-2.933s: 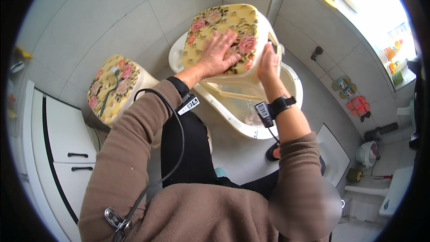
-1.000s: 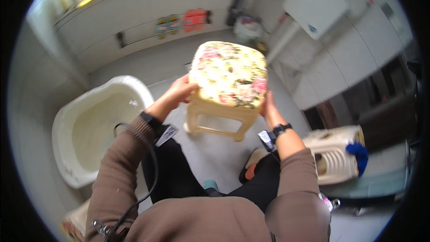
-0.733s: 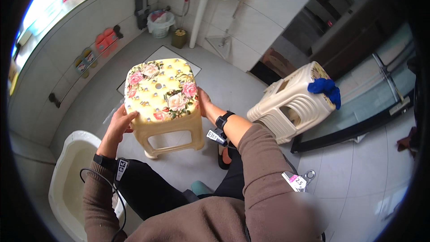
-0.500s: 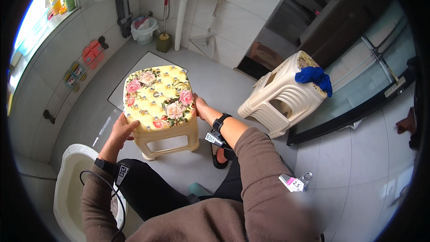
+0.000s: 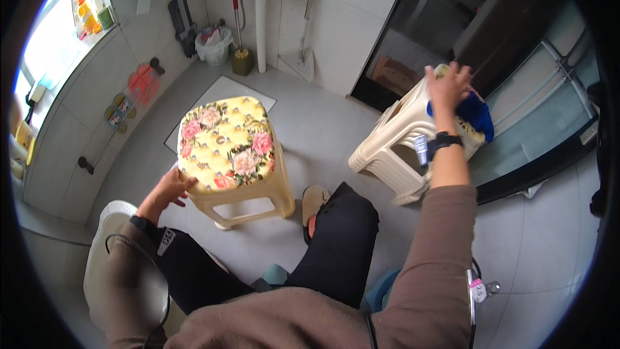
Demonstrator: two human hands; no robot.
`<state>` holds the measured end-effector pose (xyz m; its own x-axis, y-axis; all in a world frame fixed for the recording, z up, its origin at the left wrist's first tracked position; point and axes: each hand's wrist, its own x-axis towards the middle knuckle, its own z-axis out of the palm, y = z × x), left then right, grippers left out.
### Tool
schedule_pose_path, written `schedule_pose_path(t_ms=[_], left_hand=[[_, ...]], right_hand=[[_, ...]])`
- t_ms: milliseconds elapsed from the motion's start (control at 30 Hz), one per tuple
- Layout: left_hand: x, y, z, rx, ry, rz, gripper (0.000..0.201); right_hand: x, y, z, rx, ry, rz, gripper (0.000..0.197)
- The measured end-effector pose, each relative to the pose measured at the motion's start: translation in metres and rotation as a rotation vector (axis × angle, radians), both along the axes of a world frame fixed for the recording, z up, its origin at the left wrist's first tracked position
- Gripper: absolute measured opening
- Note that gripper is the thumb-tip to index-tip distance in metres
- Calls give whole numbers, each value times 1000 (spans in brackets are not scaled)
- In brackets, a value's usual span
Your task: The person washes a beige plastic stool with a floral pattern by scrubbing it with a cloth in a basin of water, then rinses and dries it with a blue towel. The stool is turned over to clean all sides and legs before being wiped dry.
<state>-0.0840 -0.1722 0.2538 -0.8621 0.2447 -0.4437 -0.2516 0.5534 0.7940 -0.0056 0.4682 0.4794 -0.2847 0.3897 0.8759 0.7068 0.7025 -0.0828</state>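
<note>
A cream plastic stool with a yellow, rose-printed seat stands in front of me. My left hand grips the near left rim of its seat, thumb on the edge and fingers below. To the right is a stack of cream plastic stools, its top seat also flowered. A crumpled blue cloth lies over that seat. Above the stack, beside the cloth, my right hand is open with its fingers spread. Whether its palm touches the seat or cloth, I cannot tell.
A white tub stands at my lower left. At the far wall are a lined waste bin and a toilet brush holder. Slippers hang on the left wall. A glass door is right of the stack.
My right hand has let go of the flowered stool's right side and moved right, over the stool stack and blue cloth. My left hand stays at the stool's rim.
</note>
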Motion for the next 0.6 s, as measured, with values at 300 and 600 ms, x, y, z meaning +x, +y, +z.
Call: schedule_pose_path(t_ms=[300,600], left_hand=[[-7,2,10,-96,8,-83,41],[-5,-5,8,-126,123,-104,67]], right_hand=[[65,100,-3,-587,-291,-202,90],[50,59,18,-757,-250,509,55]])
